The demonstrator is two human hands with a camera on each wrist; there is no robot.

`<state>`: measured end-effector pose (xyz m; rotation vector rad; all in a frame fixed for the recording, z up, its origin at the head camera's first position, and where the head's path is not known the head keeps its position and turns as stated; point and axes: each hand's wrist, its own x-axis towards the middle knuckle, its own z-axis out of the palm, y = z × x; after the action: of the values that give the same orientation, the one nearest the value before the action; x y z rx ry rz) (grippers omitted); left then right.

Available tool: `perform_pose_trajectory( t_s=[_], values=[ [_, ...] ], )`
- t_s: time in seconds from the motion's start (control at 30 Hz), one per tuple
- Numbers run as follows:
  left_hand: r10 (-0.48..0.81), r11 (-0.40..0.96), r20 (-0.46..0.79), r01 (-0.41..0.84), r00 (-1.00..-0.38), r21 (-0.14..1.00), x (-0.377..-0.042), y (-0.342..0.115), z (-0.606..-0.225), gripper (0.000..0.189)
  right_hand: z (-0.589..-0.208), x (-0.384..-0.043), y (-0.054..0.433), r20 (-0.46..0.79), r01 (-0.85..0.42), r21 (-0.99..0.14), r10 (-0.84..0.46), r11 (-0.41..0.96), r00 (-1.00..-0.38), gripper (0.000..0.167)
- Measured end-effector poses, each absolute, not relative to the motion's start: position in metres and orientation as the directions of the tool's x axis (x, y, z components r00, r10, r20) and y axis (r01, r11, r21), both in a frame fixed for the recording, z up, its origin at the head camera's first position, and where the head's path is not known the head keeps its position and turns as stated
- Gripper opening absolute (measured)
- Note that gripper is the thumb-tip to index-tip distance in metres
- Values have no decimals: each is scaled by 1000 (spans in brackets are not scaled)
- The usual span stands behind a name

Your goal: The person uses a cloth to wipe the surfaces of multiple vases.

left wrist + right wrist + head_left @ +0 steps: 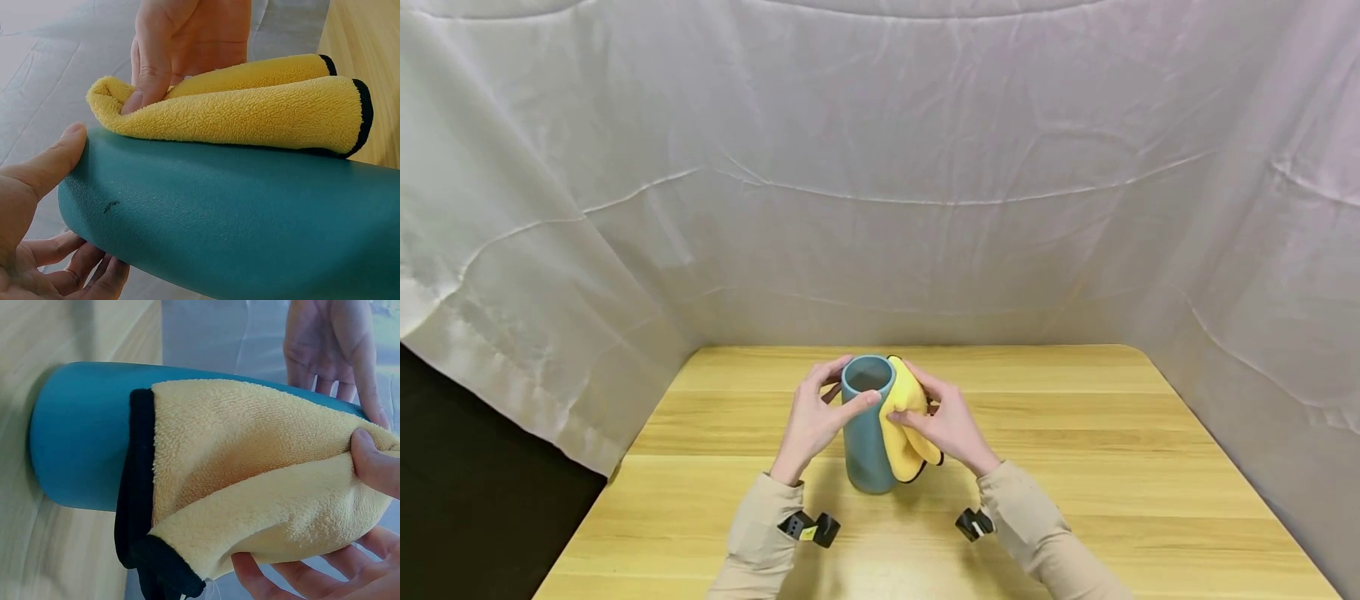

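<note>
A tall teal vase (867, 446) stands upright on the wooden table, its round mouth facing up. My left hand (817, 412) grips it near the rim, thumb on the near side and fingers around the far left. In the left wrist view a small dark mark shows on the vase (206, 212). With my right hand (951, 421) I pinch a yellow cloth (904, 421) with black edging against the vase's right side. The cloth (250, 462) hangs in folds down the wall, the right thumb (375, 462) pressing into it near the top.
The light wooden table (1112, 467) spreads out around the vase. Pale grey curtains (925, 167) hang behind it and along both sides. A dark area (467, 475) lies beyond the table's left edge. Small black wrist cameras (826, 529) sit below the sleeves.
</note>
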<state>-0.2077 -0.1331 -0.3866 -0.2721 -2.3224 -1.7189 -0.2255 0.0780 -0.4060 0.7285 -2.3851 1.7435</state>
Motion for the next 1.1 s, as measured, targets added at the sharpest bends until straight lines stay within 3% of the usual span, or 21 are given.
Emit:
perform_pose_trajectory(
  t_s=[0.53,1.1],
  values=[
    [11,291,294,284,-956,914,-208,-132,-388,63,-411,-224,80,349,-442,-857,-332,265,-876,71],
    [13,280,289,281,-957,918,-209,-132,-389,63,-448,-223,87,306,-425,-850,-367,311,-879,71]
  ],
)
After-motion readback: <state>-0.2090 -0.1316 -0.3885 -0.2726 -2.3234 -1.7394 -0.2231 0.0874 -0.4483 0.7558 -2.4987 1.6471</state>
